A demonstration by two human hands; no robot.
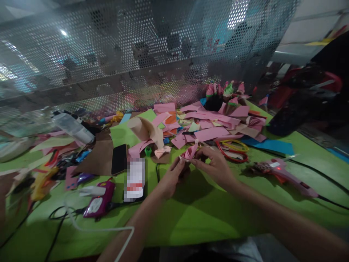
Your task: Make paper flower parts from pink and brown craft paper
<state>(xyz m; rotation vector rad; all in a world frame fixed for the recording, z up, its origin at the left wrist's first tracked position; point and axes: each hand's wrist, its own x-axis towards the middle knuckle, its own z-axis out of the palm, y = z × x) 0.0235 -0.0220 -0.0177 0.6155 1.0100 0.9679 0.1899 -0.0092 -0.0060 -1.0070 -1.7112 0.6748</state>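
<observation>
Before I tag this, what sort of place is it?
Probably a craft workshop: pink paper strips litter the green table, a glue gun lies at the right, and swirled cones stand toward the back.

Holds a paper cone (188, 154) between left hand (169, 180) and right hand (214, 166), over the table (231, 225). Has paper scraps (211, 133) spread behind it, a cluster of cones (228, 90) at the back right, a partition (131, 69) beyond. Has a glue gun (290, 176) on the right; a phone (119, 160) and power strip (101, 202) on the left, a bottle (74, 128) behind them.
</observation>
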